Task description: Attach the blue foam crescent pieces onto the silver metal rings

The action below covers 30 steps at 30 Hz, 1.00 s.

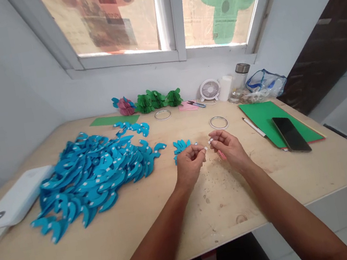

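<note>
My left hand (190, 163) is closed in a pinch, with a small white piece (206, 148) at its fingertips. Close by on the right, my right hand (231, 150) pinches another small white piece (210, 141) between thumb and finger. Whether these are tape or paper is too small to tell. Just behind my left hand lies a cluster of blue paper cutouts (180, 145), partly covered by it. Something pink (221, 154) shows under my right hand. To the left spreads a large heap of curved blue paper pieces (100, 169) dotted with white squares.
Two tape rolls (218, 123) lie flat on the wooden table (190, 229). Along the back are green paper decorations (156, 99), a craft knife (196, 104), a small fan (210, 89) and a bottle (240, 81). A phone (291, 133) rests on green sheets at right; a white power bank (17, 198) sits left.
</note>
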Available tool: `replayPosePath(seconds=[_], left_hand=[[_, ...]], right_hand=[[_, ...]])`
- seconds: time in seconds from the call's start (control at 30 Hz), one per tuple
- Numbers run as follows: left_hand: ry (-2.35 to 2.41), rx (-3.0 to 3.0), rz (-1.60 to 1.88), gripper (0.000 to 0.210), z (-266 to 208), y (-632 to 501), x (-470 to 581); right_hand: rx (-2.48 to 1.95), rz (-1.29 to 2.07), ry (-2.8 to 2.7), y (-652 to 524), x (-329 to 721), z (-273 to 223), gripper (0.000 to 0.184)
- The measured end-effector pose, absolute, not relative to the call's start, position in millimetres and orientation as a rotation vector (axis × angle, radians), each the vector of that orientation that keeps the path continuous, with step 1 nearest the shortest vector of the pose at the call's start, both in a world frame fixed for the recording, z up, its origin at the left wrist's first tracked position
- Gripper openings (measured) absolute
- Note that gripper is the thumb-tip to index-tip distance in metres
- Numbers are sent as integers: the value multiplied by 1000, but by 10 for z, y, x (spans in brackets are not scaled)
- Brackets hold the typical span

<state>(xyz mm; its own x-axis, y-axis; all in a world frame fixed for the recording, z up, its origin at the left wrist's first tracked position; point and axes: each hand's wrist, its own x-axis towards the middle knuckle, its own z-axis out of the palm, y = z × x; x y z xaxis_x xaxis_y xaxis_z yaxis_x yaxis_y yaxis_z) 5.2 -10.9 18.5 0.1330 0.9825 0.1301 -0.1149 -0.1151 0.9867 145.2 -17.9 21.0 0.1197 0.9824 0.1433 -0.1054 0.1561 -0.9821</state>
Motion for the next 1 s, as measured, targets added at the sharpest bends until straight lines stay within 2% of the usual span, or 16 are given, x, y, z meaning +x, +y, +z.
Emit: replayPosePath(seconds=[1.0], left_hand=[[981, 1356, 1203, 8, 158, -101, 59]], right_hand=[[-1020, 1145, -1133, -179, 1438, 201, 29]])
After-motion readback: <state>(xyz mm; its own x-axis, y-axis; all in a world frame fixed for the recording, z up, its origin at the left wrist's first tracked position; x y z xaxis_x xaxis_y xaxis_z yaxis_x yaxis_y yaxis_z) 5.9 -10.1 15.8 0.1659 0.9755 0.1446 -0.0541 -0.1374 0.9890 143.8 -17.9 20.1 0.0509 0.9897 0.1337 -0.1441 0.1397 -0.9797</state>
